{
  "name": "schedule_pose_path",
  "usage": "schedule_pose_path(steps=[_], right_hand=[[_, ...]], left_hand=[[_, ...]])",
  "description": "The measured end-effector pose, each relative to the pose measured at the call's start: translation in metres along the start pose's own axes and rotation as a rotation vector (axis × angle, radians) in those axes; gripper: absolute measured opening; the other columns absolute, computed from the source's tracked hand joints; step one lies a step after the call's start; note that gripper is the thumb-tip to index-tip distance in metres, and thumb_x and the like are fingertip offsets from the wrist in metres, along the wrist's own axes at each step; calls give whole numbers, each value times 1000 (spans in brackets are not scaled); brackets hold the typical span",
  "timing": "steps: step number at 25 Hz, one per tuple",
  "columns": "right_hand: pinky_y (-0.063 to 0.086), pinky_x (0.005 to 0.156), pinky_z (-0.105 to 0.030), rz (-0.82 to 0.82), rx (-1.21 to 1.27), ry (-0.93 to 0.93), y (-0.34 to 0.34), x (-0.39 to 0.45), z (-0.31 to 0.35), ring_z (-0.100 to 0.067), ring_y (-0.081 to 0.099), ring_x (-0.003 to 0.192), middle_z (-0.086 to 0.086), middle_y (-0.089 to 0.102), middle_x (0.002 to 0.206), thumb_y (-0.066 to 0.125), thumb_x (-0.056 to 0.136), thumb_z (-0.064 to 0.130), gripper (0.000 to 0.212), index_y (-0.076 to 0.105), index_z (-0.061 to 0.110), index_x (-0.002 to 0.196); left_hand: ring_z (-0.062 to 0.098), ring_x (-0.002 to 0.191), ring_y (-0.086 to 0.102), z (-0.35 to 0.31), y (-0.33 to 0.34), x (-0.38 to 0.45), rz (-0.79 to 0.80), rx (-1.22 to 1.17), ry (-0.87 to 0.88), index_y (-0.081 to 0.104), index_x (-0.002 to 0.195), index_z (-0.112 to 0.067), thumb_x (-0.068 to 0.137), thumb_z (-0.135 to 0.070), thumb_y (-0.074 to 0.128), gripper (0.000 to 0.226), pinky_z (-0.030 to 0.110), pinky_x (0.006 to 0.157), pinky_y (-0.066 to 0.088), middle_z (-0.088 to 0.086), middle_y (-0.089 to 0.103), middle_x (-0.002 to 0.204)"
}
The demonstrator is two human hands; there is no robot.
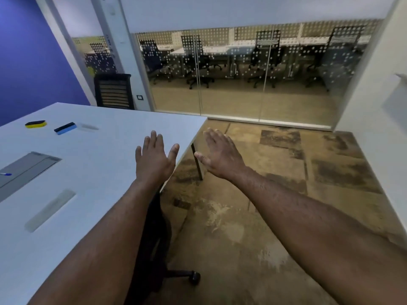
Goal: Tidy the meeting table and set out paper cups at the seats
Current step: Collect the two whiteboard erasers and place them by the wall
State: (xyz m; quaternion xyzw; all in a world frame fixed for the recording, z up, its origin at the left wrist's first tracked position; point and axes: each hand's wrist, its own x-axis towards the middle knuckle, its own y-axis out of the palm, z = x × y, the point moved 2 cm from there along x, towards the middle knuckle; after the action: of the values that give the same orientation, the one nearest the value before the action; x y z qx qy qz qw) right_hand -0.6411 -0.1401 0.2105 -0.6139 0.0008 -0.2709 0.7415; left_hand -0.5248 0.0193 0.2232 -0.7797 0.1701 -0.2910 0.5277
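The white meeting table fills the left of the view. My left hand is stretched out above its right edge, fingers straight, holding nothing. My right hand is held out beyond the table's edge, over the floor, fingers straight and empty. On the table's far left lie a yellow-and-black eraser and a blue-and-black eraser. A blue pen lies on the grey cable hatch. No paper cups are in view.
A black office chair is tucked under the table's near right edge, below my left forearm. Another black chair stands at the table's far end. A glass partition closes the room ahead. Brown carpet covers the floor on the right.
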Motion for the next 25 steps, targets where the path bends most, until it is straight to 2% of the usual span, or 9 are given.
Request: schedule_pose_path(steps=[5,11,15,16,20,25], right_hand=[[4,119,-40,5,7,82,8,35,-93,-21,6,149,-4,9,162,31,94,60,76,12,16,152],[3,119,-39,45,46,143,41,93,-167,-21,4,149,-4,8,162,30,92,63,78,10,17,152],[3,118,-39,33,50,193,70,183,-248,-21,4,149,-4,8,162,30,91,64,79,11,17,152],[4,118,-40,38,39,190,72,182,-253,-22,5,149,-4,8,162,30,91,65,80,11,17,152],[4,118,-39,86,-9,266,91,275,-341,-21,4,149,-3,6,163,29,92,65,79,9,18,152],[6,119,-42,123,-38,302,105,364,-413,-23,4,149,-4,5,163,29,92,65,80,8,17,152]], left_hand=[[21,150,1,-77,63,62,59,-24,62,13,155,-14,98,-60,20,74,45,119,0,4,4,164],[21,150,0,-109,132,130,130,-2,89,14,155,-16,96,-62,17,75,45,119,-1,3,4,164],[22,150,0,-138,204,241,188,-24,122,15,155,-17,96,-62,16,74,47,119,0,4,5,164],[23,150,1,-137,206,244,186,-6,116,15,155,-16,96,-62,16,74,47,119,0,4,5,164],[23,150,1,-180,258,381,257,-48,156,15,155,-13,97,-60,16,74,47,120,2,5,5,164],[24,150,1,-224,295,484,279,-106,204,18,154,-12,100,-54,20,69,48,120,3,6,7,164]])
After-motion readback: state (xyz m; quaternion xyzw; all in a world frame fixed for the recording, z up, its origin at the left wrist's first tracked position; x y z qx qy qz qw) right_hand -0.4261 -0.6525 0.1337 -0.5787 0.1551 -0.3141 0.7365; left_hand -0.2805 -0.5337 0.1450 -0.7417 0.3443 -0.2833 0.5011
